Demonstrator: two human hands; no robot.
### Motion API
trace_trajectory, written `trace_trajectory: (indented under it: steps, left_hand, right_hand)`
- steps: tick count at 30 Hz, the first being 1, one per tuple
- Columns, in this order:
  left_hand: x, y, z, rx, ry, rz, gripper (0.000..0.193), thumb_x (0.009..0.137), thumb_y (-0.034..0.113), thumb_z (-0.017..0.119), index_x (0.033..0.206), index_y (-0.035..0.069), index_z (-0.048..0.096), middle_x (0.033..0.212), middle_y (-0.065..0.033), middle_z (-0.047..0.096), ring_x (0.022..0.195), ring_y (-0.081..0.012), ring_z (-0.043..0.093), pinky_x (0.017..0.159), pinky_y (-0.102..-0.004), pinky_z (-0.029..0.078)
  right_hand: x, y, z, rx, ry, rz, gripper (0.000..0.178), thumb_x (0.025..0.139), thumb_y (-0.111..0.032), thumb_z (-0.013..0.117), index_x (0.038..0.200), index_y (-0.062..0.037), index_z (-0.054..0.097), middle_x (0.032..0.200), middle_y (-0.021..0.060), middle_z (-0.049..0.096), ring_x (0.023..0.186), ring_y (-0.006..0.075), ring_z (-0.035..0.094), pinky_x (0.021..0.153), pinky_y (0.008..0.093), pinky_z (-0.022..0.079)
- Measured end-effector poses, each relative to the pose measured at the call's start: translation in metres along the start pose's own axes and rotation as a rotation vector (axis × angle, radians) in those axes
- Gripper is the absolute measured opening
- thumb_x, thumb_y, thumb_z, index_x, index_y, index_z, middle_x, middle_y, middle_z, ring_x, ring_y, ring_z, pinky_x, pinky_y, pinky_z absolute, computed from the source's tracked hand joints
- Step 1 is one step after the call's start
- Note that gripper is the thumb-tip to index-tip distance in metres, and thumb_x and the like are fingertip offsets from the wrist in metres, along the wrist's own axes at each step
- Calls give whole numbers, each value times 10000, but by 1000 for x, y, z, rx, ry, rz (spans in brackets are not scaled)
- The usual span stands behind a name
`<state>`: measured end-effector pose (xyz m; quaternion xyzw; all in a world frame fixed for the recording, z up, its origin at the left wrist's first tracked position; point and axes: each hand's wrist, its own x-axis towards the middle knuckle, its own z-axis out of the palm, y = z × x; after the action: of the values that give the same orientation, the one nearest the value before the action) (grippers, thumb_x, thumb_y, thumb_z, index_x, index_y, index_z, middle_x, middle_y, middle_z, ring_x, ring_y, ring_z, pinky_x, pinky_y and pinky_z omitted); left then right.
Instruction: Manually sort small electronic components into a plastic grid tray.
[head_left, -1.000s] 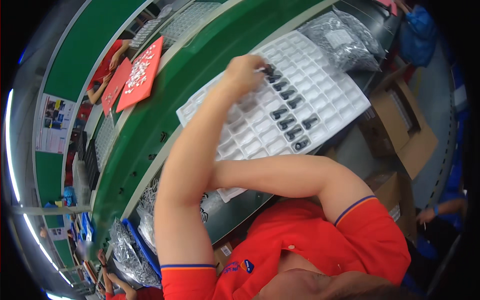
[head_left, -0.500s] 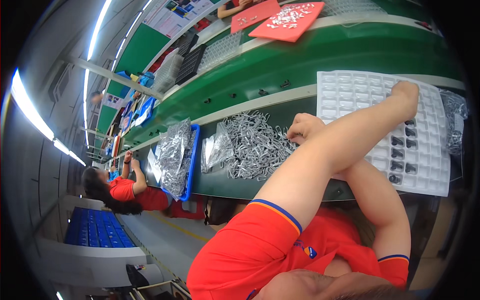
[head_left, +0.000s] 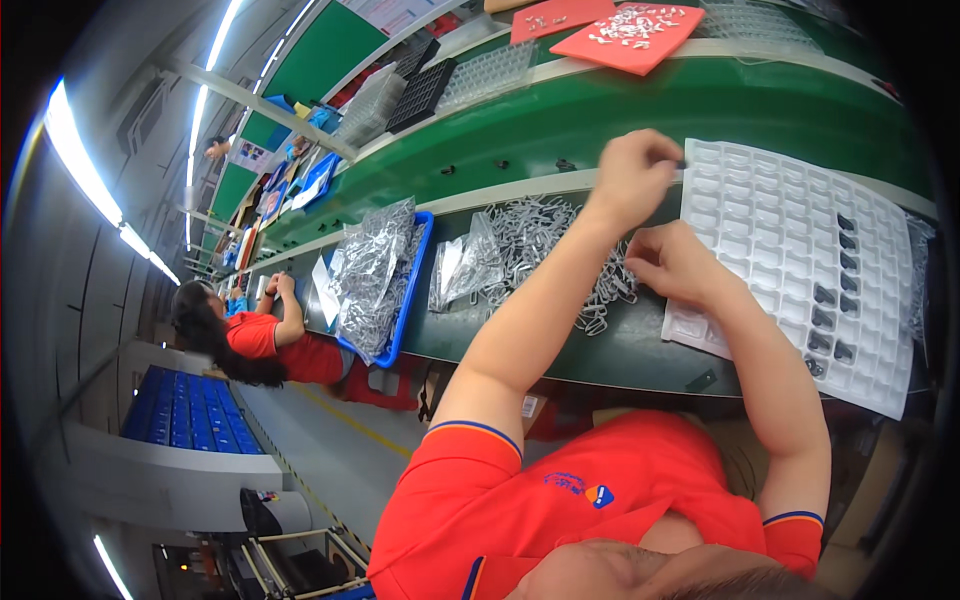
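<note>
Red knit cloth with blue and orange cuff bands made up the nearest thing, the wearer's shirt point(head_left: 640, 470). Bare forearms rose from it over a smooth dark green tabletop point(head_left: 630, 355). The two hands were apart. The right hand point(head_left: 672, 262), fingers curled, was at the near-left side of a white tray point(head_left: 745, 245) of thin moulded plastic; whether it gripped anything could not be told. The left hand point(head_left: 637, 180) was bent beyond it, a small dark bit point(head_left: 682, 165) showing at its fingertips by the tray's far corner; whether it was pinched could not be told.

Glossy black pieces point(head_left: 848, 262) sat in two short lines of the tray's shallow pockets, toward its right side. The right forearm hid the tray's near-left corner, and the left forearm cut across a heap of bent, shiny metal clips point(head_left: 530, 235). Left of the heap came a crinkled clear bag point(head_left: 485, 255), then a blue bin point(head_left: 402, 330) with a bulging bag of clips.

Past a pale rail ran a flat green strip point(head_left: 700, 120) dotted with dark parts point(head_left: 565, 165). Farther off were red boards point(head_left: 655, 52), one strewn with white bits, and a black gridded tray point(head_left: 420, 95).
</note>
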<state>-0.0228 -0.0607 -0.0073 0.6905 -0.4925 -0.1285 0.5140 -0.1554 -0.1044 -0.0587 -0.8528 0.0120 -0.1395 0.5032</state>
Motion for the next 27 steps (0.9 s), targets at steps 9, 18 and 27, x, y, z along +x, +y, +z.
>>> trace_trajectory:
  steps: [9, 18, 27]
  left_hand:
    - [-64, -47, -23, -413, 169, -236, 148, 849, -13, 640, 984, -61, 679, 822, -101, 699, 726, -137, 668, 689, -258, 546]
    - [-67, -42, -13, -566, 95, -311, 198, 833, -24, 678, 1028, -60, 681, 880, -116, 706, 785, -159, 688, 732, -262, 563]
    - [-68, -37, -13, -695, 55, -328, 281, 835, -82, 690, 1114, -81, 650, 942, -109, 701, 816, -144, 686, 772, -240, 562]
  right_hand:
    - [5, 1, -4, 78, 251, -26, 75, 847, -14, 657, 914, 20, 650, 759, 55, 664, 701, 98, 584, 647, 260, 475]
    - [6, 14, -23, 186, 434, 78, 111, 888, -88, 657, 951, 3, 656, 859, 27, 662, 794, 88, 587, 701, 245, 474]
    - [11, 15, -20, 287, 453, 125, 96, 876, -77, 674, 905, 12, 655, 785, 24, 656, 728, 77, 582, 669, 231, 473]
